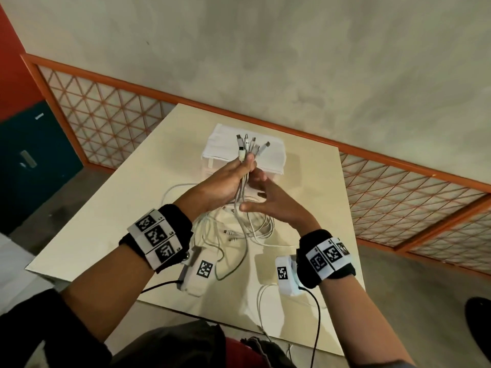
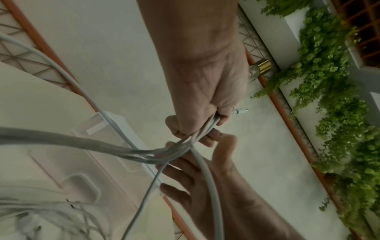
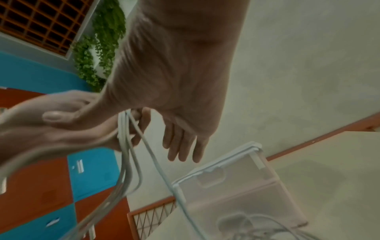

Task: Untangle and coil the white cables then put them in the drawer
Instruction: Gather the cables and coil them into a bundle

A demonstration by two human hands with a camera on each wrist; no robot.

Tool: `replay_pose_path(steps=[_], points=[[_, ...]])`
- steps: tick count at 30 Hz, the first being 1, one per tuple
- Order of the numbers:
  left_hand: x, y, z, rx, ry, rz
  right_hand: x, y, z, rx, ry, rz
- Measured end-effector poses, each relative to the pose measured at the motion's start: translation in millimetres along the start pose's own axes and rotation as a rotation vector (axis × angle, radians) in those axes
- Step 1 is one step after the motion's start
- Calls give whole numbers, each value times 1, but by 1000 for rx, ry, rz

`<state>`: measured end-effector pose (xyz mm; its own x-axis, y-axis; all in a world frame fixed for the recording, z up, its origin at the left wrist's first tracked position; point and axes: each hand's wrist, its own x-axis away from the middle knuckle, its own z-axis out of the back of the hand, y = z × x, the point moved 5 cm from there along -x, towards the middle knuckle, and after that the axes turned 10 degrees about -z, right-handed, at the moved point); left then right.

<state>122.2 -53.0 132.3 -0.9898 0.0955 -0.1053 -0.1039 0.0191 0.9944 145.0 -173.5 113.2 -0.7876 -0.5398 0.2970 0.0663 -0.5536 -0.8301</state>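
While the left hand [image 1: 225,179] is gripping a bunch of white cables [image 1: 244,187] just below their plugs [image 1: 249,146], its fingers are curling round them and its forearm is rising steeply above the table [image 1: 127,208]. Beside it, the right hand [image 1: 268,197] is spreading straight, relaxed fingers against the hanging strands, holding nothing. Below, the cables' loose loops are lying tangled on the table, in front of the translucent drawer unit [image 1: 265,160].

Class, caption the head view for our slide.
Left hand grips bunched white cables upright; open right hand beside them.
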Motion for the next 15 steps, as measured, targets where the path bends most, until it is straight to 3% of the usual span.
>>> replay_pose_path(steps=[2,5,12,15], points=[[2,9,-7,146,-47,-19,0,-5,-13,1,-85,-5],[4,23,-21,397,-96,-36,0,-16,-21,-98,-88,18],[1,45,-5,470,35,-159,-6,-19,-25,-53,-135,61],[-1,45,8,495,114,-190,-14,-14,-19,19,2,130]])
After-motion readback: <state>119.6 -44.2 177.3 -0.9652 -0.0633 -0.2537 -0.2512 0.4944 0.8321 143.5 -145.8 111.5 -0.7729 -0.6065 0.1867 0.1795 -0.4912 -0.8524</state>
